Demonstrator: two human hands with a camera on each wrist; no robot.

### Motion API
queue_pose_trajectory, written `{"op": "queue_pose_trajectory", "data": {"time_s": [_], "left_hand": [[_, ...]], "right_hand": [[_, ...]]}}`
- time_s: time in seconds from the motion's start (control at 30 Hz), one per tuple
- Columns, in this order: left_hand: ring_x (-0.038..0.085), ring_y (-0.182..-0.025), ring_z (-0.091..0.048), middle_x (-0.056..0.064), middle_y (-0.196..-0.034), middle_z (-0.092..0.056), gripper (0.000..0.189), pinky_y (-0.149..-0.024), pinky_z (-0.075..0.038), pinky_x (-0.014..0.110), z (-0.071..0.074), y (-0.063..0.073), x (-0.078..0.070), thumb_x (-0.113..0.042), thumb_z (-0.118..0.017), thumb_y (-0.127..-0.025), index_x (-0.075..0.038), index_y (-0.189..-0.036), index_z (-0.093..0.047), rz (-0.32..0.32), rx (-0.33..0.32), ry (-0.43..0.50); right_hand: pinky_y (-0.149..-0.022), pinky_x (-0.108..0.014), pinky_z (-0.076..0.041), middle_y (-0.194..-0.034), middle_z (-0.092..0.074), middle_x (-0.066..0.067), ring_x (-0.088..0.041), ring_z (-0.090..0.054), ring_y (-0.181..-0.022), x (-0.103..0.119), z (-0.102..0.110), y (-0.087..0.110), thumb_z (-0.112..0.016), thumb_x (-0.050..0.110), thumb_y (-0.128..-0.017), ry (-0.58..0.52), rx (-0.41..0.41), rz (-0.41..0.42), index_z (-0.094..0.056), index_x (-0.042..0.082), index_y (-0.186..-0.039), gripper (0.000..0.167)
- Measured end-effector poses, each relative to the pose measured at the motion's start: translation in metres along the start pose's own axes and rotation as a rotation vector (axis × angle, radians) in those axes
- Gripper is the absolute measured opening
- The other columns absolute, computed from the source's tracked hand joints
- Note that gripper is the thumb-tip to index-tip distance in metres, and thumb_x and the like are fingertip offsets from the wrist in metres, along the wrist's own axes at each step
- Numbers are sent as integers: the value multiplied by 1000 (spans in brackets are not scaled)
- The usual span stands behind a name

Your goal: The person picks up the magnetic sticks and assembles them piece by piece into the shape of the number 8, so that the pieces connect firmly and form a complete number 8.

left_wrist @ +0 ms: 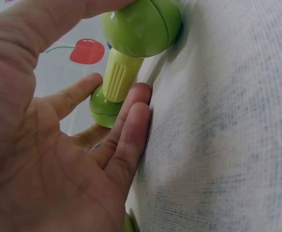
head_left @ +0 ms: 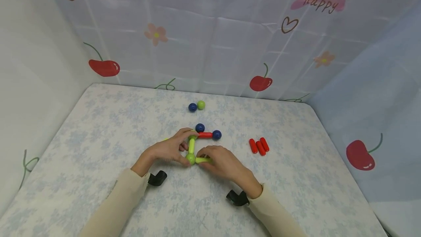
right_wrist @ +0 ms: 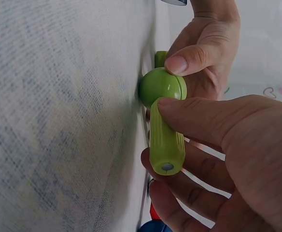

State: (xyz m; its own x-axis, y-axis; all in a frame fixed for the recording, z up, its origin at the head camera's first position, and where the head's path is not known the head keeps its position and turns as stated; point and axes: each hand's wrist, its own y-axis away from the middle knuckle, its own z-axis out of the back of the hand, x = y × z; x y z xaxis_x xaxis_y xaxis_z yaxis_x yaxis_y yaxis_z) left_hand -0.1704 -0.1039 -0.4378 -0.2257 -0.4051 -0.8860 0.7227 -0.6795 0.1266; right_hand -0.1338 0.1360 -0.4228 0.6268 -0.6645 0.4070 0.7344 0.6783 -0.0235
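Two green balls joined by a yellow-green rod (head_left: 192,145) lie on the table. My left hand (head_left: 169,150) spans this piece, thumb on the near ball (head_left: 190,158) and a fingertip at the far ball (left_wrist: 105,107). Between thumb and fingers, my right hand (head_left: 223,161) pinches a second yellow-green rod (right_wrist: 166,140). One end of that rod meets the near ball; its free end shows a grey metal disc. From the far ball a red rod (head_left: 205,135) runs right to a blue ball (head_left: 216,135). Another blue ball (head_left: 200,127) sits just behind the red rod's left end.
Three loose red rods (head_left: 261,148) lie to the right. Toward the back, a blue ball (head_left: 192,107) and a green ball (head_left: 201,104) sit side by side. Part of something yellow-green (head_left: 166,139) shows beyond my left hand. A printed curtain (head_left: 210,39) borders the table's back.
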Motion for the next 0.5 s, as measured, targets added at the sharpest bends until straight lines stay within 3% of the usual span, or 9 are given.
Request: {"op": "queue_pose_trajectory", "data": {"time_s": [0.17, 0.4, 0.5], "left_hand": [[26, -107, -54, 19, -162, -9, 92, -96, -46, 43, 0, 0, -1, -16, -87, -79, -9, -153, -33, 4, 0, -6], [25, -110, -55, 20, -164, -6, 67, -97, -46, 43, 0, 1, -4, -15, -87, -78, -9, -137, -54, 55, 7, 8], [26, -112, -57, 21, -164, -5, 67, -97, -47, 43, 0, 1, -6, -16, -87, -78, -9, -136, -54, 72, 9, 2]], "right_hand": [[-81, -28, -53, -106, -71, 7, -8, -64, -92, 0, 1, 0, -76, 20, -90, -2, 23, -24, -71, 17, -113, 24], [-75, -25, -52, -98, -71, 7, -6, -63, -85, -2, 2, 0, -78, 22, -89, 2, 36, -41, -71, 17, -107, 19], [-72, -23, -51, -94, -70, 7, -5, -62, -81, -3, 2, 1, -79, 24, -88, -4, 33, -46, -71, 17, -102, 17]]}}
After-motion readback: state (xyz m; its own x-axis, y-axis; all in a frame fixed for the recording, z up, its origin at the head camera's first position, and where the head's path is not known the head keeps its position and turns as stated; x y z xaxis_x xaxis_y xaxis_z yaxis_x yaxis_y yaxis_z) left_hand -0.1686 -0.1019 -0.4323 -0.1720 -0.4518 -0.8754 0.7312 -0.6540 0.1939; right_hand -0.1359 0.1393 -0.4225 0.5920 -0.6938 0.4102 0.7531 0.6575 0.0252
